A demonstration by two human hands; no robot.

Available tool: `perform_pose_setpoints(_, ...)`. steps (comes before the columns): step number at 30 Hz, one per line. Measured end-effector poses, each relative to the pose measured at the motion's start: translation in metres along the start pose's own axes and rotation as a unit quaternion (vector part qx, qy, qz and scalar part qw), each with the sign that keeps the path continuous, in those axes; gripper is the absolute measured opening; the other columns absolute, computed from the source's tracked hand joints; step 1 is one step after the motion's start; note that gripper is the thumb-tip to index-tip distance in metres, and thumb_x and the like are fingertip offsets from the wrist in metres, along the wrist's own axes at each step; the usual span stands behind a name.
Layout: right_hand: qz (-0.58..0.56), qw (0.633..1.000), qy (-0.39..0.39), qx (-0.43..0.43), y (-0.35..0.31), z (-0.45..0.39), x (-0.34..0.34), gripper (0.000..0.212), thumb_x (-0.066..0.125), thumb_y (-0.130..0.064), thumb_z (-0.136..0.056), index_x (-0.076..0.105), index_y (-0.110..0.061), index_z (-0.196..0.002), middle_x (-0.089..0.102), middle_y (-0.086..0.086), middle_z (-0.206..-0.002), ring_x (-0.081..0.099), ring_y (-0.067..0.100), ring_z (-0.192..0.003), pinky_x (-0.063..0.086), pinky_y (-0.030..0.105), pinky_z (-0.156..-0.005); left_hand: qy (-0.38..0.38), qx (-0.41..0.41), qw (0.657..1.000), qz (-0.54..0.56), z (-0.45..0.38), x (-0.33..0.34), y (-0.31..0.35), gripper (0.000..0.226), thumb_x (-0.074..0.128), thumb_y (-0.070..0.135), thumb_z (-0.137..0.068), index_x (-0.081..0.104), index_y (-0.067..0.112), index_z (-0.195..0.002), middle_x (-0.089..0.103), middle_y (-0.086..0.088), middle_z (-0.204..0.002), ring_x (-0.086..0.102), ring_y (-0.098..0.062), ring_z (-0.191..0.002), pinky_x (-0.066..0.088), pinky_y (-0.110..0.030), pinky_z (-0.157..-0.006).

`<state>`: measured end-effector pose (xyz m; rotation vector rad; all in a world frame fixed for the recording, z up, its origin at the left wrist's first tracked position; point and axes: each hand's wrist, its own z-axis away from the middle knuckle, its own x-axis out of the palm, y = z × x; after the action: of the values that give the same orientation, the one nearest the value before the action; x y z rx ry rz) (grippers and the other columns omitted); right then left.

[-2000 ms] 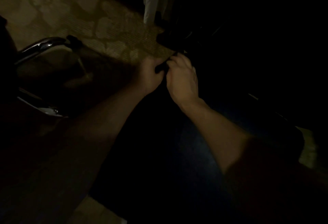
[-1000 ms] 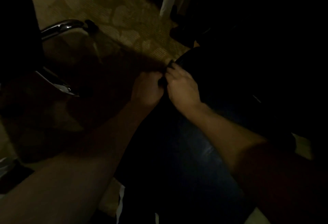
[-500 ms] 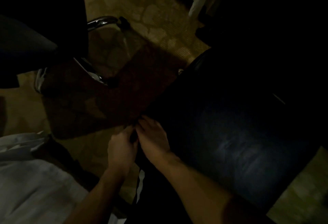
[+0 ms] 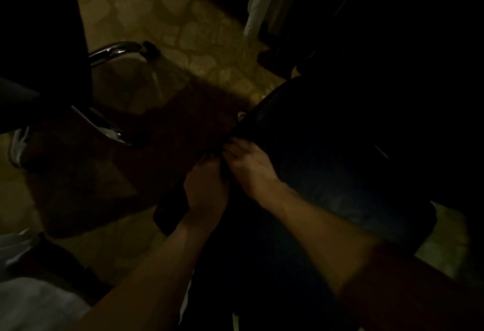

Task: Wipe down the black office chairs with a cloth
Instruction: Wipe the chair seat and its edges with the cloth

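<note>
The scene is very dark. In the centre of the frame the left hand (image 4: 207, 189) and the right hand (image 4: 251, 165) meet at the left edge of the black chair seat (image 4: 340, 152), which fills the right half. Both hands have curled fingers around something dark between them; it may be the cloth (image 4: 222, 156), but I cannot tell for sure. In the upper left, a chrome chair leg (image 4: 112, 51) of a second chair stands on the patterned carpet (image 4: 183, 29).
</note>
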<state>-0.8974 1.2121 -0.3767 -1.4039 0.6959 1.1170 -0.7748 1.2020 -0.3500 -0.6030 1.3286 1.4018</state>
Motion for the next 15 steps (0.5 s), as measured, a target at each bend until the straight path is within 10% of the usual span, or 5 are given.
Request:
perform_pose_setpoints(9,0.029,0.973,0.037,0.226,0.091,0.031,-0.041,0.045,0.072,0.007,-0.072,0.066,0.005,-0.117,0.064,0.02,-0.126,0.055,0.036,-0.125,0.043,0.044,-0.103,-0.063,0.173,0.982,0.037,-0.071,0.027,0.095,0.043,0.049,-0.002,-0.091,0.064,0.012,-0.129,0.06,-0.011,-0.137,0.052,-0.025,-0.131,0.048,-0.037,-0.098)
perform_pose_setpoints(15,0.044,0.923,0.086,0.374,0.147,0.126,-0.05,0.046,0.056,0.011,-0.077,0.063,0.005,-0.123,0.063,0.018,-0.127,0.056,0.039,-0.118,0.054,0.047,-0.089,-0.177,0.367,0.913,-0.015,-0.08,0.082,0.183,0.045,0.045,0.006,-0.098,0.057,0.02,-0.139,0.04,-0.003,-0.155,0.043,-0.019,-0.138,0.046,-0.034,-0.102)
